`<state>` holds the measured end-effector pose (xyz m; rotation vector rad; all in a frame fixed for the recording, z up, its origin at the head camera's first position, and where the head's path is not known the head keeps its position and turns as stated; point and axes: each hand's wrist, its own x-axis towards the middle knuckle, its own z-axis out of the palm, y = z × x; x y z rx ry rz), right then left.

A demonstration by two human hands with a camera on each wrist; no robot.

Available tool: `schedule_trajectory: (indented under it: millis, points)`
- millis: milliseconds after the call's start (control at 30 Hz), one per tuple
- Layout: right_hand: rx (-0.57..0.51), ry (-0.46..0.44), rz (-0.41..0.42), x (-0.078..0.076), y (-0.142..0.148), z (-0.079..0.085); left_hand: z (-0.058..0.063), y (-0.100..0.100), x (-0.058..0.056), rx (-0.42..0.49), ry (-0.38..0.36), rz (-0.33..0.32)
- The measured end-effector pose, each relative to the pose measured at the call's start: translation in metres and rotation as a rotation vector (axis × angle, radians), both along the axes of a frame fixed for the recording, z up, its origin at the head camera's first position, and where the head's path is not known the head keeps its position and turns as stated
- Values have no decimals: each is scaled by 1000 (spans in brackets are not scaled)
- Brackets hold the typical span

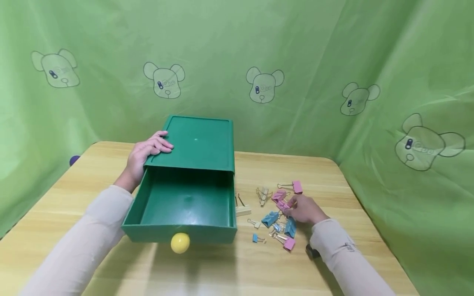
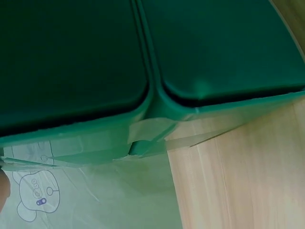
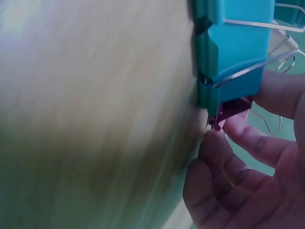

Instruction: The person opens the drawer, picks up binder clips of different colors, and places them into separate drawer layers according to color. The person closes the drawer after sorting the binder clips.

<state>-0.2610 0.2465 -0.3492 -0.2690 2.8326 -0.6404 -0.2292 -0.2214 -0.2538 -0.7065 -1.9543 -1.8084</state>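
My left hand (image 1: pixel 149 149) rests on the left edge of a green drawer box (image 1: pixel 200 144), fingers lying over its top. The green drawer (image 1: pixel 189 205) is pulled out toward me, with a yellow ball knob (image 1: pixel 180 243) on its front; its visible floor is bare. On the right, my right hand (image 1: pixel 305 209) pinches a pink binder clip (image 1: pixel 283 205) between thumb and fingers, low over the table. In the right wrist view, a large blue binder clip (image 3: pixel 238 52) stands right beside that pink clip (image 3: pixel 236 109) and partly covers it.
Around the right hand lie several pink, blue and cream binder clips, including a pink one (image 1: pixel 297 187) at the back and a cream one (image 1: pixel 243 211) against the drawer's side. A dark object (image 1: pixel 312 251) sits under the right sleeve. Green cloth (image 1: pixel 214 49) hangs behind the wooden table (image 1: pixel 111 164).
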Motion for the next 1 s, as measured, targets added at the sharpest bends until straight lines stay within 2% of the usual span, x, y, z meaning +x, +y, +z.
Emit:
schedule_trajectory:
  millis: [300,533,1000]
  points:
    - [-5,-17,-35,3,-2,1,0,3,-3,21,30,-12]
    - [-49,-5,-40,5,-4,2,2,1,0,16,10,-1]
    - [-53,32,-45,6,-3,1,1,1,0,18,8,-9]
